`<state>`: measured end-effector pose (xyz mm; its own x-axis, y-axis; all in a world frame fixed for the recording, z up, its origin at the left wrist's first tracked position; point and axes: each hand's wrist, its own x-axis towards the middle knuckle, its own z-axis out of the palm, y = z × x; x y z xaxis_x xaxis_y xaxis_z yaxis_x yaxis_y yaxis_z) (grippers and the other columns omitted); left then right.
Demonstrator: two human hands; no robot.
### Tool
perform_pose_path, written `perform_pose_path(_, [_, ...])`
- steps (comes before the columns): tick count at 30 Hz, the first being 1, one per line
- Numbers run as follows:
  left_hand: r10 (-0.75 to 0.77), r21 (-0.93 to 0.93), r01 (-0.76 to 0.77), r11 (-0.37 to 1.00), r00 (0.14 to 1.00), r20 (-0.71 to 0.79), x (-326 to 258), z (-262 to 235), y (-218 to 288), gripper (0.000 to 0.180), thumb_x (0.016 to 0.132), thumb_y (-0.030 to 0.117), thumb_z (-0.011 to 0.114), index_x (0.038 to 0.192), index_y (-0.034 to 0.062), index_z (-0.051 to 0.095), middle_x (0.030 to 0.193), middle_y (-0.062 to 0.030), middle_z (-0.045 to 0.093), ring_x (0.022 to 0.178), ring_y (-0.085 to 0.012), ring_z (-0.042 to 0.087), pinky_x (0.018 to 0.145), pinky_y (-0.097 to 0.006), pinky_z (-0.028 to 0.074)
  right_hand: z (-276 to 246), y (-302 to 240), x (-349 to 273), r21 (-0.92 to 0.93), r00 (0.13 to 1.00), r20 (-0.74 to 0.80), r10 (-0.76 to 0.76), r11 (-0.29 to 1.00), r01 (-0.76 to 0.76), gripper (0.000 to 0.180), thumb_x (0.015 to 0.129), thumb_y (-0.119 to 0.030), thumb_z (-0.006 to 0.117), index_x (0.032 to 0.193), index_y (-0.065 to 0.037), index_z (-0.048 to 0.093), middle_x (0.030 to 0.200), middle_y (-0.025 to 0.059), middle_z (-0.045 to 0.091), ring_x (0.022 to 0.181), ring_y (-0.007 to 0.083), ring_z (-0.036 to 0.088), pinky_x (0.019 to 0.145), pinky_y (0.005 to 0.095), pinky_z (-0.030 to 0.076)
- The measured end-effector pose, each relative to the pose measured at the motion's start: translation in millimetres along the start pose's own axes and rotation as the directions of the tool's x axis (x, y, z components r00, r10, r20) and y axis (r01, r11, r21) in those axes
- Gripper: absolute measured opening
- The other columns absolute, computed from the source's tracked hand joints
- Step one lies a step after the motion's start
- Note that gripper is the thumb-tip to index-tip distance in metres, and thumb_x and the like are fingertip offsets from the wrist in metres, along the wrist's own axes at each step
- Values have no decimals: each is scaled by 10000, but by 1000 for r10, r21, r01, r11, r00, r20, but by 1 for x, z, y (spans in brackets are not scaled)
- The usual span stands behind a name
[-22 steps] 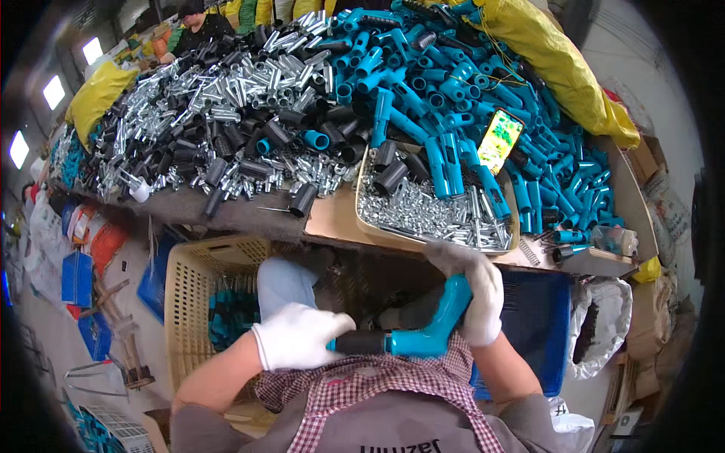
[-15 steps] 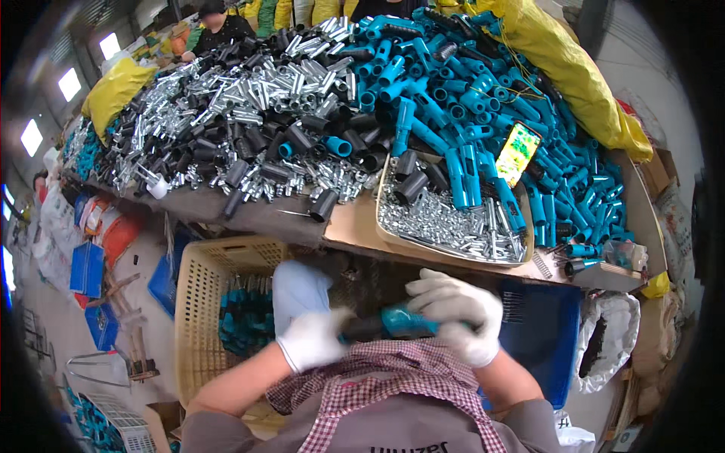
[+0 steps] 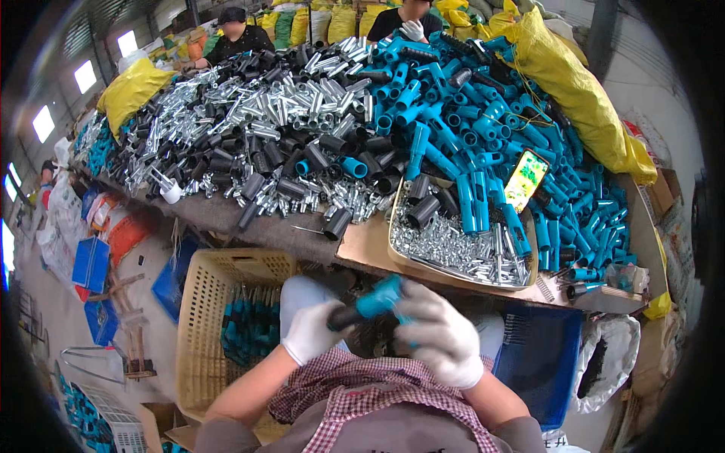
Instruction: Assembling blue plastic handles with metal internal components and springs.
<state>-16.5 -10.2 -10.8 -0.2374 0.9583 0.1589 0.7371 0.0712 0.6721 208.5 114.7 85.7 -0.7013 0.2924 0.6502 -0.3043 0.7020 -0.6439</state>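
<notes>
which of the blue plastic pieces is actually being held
The blue piece below the table edge, joined to a black tube and gripped between the left hand and right hand. All the others lie loose on the table.

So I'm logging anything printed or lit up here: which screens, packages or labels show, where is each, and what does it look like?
Phone: propped on the blue tubes right of centre, tilted rectangle, screen lit yellow and green.
Yellow sacks: along the heap's right edge, bulging, plain yellow.
Cardboard box: far right edge, brown; any marking too small to tell.
White bag: lower right, floor level, open, dark contents.
</notes>
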Motion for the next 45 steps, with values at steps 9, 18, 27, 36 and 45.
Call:
perform_pose_path(9, [10,-32,-5,999,987,162,-2,5,-8,386,694,191,782,1045,81,664,918,-160,691,843,-349,688,716,-425,557,-5,3,0,-32,991,125,-50,998,54,305,833,-233,666,1070,-44,700,1242,230,631,1255,444,533,1107,537,359])
perform_pose_path(18, [27,71,-62,996,912,410,5,6,17,274,782,219,716,999,70,641,865,-174,690,846,-364,690,708,-434,551,-4,4,-6,-194,996,-86,24,980,-41,241,697,-190,786,899,-71,733,960,123,680,921,327,655,849,430,521])
perform_pose_path(27, [513,317,-715,623,679,526,82,-24,68,219,750,233,702,931,130,633,789,-68,619,797,-253,671,716,-410,548,4,64,-42,-23,795,271,543,829,-558,499,971,-459,551,1266,-57,582,970,250,671,939,401,666,793,445,525])
perform_pose_path(36, [99,544,-127,830,992,80,228,-8,8,294,905,274,566,1159,156,656,932,-167,710,903,-340,690,789,-457,542,12,64,-72,638,638,233,734,379,-670,472,854,-112,663,1267,-13,456,969,51,562,812,124,574,727,283,494])
perform_pose_path(45, [-12,479,-25,878,997,75,250,-4,18,351,842,377,607,1039,98,689,964,-178,716,929,-355,686,822,-449,540,16,61,-69,670,670,261,695,369,-644,658,852,-445,726,1282,-11,481,919,103,638,764,152,610,699,278,486])
